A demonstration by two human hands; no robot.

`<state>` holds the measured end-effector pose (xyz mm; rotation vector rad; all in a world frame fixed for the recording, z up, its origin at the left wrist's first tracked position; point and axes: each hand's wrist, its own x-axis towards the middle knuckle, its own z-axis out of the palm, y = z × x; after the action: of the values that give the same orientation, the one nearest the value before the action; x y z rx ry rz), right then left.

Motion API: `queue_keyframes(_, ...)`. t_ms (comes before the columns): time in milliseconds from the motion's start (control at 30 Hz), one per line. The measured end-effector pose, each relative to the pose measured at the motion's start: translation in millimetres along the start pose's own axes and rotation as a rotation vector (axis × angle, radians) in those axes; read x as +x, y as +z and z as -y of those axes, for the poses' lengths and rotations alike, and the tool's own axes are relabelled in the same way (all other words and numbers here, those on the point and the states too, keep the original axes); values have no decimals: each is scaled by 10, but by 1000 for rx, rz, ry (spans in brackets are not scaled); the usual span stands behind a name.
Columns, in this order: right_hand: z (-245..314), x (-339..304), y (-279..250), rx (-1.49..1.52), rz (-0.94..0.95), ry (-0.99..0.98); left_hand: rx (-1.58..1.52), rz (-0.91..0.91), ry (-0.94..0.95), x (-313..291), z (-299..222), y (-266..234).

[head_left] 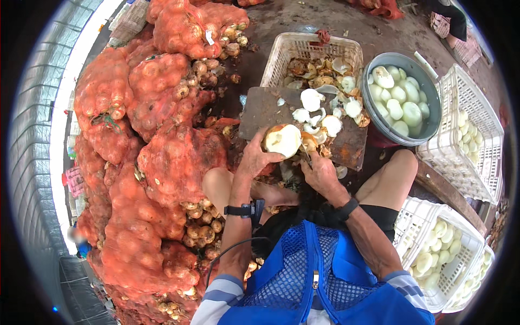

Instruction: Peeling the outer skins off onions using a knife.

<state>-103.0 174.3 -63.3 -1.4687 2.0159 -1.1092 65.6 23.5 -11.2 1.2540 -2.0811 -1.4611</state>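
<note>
My left hand [255,155] is closed around a large, partly peeled onion [283,141]. Its cut white face is turned up, and brown skin shows along its upper left edge. Close by on the right, my right hand [323,176] is closed, its fingertips near a strip of brown peel [309,142]; what it grips I cannot make out. Both hands are at the near edge of a dark wooden board [264,111]. White onion scraps [311,99] and skins lie on the board's right half.
Beyond the board stands a white plastic crate [281,53] of peelings. A grey bucket [370,105] of peeled onions in liquid is at right. White baskets [455,103] of peeled onions line the right side. Red mesh sacks [181,154] of onions are piled at left, with loose onions [206,234] among them.
</note>
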Motion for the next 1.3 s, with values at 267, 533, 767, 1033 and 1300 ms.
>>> queue_keyframes(267, -70, -11, 51, -52, 39, -15, 159, -291, 67, -67, -204, 424)
queue_keyframes(533, 78, -14, -185, 7, 59, -7, 137, -271, 47, 27, -158, 258)
queue_keyframes(767, 114, -12, -205, -19, 73, -10, 218, -173, 38, 88, -197, 139)
queue_keyframes(1033, 77, 13, -237, -40, 132, 34, 198, -103, -41, 195, -179, 73)
queue_keyframes(1300, 76, 64, -206, -86, 144, 71, 185, -65, -92, 248, -215, 29)
